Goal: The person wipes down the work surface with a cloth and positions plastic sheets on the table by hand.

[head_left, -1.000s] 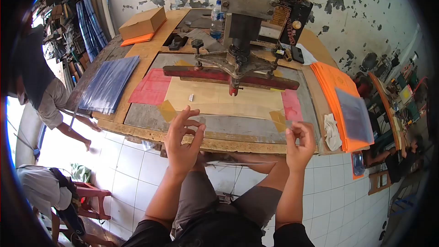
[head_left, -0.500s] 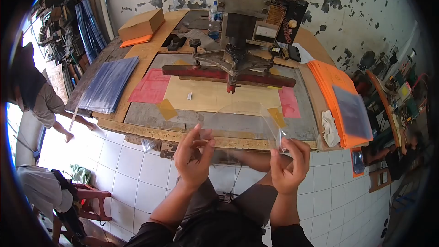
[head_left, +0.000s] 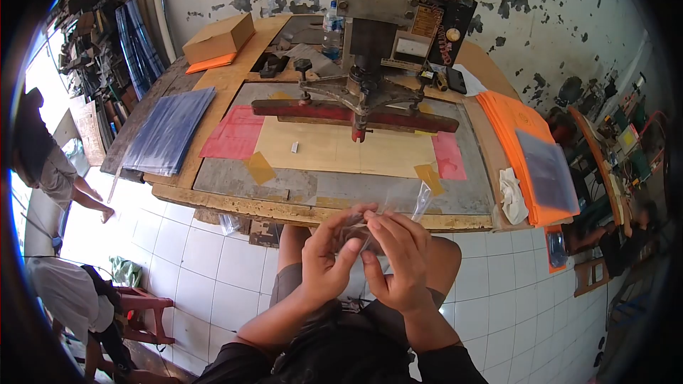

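1. On the left, a flat stack of bluish, see-through plastic sheets (head_left: 167, 131) lies on the wooden table (head_left: 213, 199). It looks smooth and shiny.
2. Next, a brown cardboard box (head_left: 218, 37) sits on something flat and orange (head_left: 213, 62). Its top is closed, so what is inside is hidden.
3. A clear plastic bottle (head_left: 331, 34) stands at the back. It is too small to tell how full it is.
4. The left hand (head_left: 331, 259) has bent fingers and pinches a thin, clear, bendy plastic sheet (head_left: 421, 200).
5. A long pale-yellow paper (head_left: 320, 146) lies flat on the grey metal plate (head_left: 299, 188). A big, worn metal press (head_left: 363, 89) is above it, its top cut off.
6. The clear sheet is in both hands, near the table's front edge. Fingers cover part of it, and its full shape is hard to see.
7. The right hand (head_left: 400, 259) is close beside the left one and grips the sheet with its fingertips.
8. On the right, a crumpled white cloth (head_left: 512, 198) lies beside a thick orange stack (head_left: 504, 117). More see-through plastic (head_left: 546, 171) rests on that stack.
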Demonstrator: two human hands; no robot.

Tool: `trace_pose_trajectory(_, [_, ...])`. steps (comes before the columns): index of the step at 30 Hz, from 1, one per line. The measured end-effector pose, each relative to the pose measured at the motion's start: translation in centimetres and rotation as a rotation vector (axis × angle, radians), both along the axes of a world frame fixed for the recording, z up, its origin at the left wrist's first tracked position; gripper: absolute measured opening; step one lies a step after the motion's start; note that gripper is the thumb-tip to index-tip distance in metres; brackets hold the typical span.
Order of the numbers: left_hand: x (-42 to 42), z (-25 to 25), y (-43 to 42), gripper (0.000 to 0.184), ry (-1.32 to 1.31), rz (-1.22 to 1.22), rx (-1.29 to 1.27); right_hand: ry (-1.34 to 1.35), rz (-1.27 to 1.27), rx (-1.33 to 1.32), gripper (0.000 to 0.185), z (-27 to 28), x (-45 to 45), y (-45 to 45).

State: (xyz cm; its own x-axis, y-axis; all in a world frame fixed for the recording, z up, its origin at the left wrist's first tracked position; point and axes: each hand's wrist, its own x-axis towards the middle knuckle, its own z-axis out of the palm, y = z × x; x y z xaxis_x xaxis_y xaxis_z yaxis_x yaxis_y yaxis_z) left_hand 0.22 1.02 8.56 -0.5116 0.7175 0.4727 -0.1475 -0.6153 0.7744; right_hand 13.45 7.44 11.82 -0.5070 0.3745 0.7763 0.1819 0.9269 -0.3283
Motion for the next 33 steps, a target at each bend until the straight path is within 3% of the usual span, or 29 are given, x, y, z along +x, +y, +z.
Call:
trace_pose_trajectory(5, [-1.5,-0.3,-0.3,0.037,0.126,0.009,-0.316,-0.042,-0.086,0.028,0.044,0.5,0.9,0.8])
trace_pose_trajectory(8, [-2.5,0.1,-0.2,0.039,0.285,-0.042,-0.368,-0.029,-0.163,0.031,0.041,1.9,1.5,2.1])
trace_pose_trajectory(10, [-2.4,1.5,-0.5,0.039,0.244,-0.113,-0.382,-0.028,-0.14,-0.016,0.036,3.6,1.6,3.1])
trace_pose_trajectory(13, [-2.5,1.7,-0.9,0.042,0.24,-0.148,-0.375,-0.153,0.088,-0.26,0.038,4.1,2.9,4.7])
trace_pose_trajectory(17, [-2.8,3.2,-1.5,0.046,0.175,-0.199,-0.45,-0.051,0.232,-0.486,0.031,4.1,2.6,5.7])
trace_pose_trajectory(33, [-3.0,2.5,-1.3,0.055,0.142,-0.25,-0.408,-0.128,0.181,-0.523,0.024,4.8,2.4,5.9])
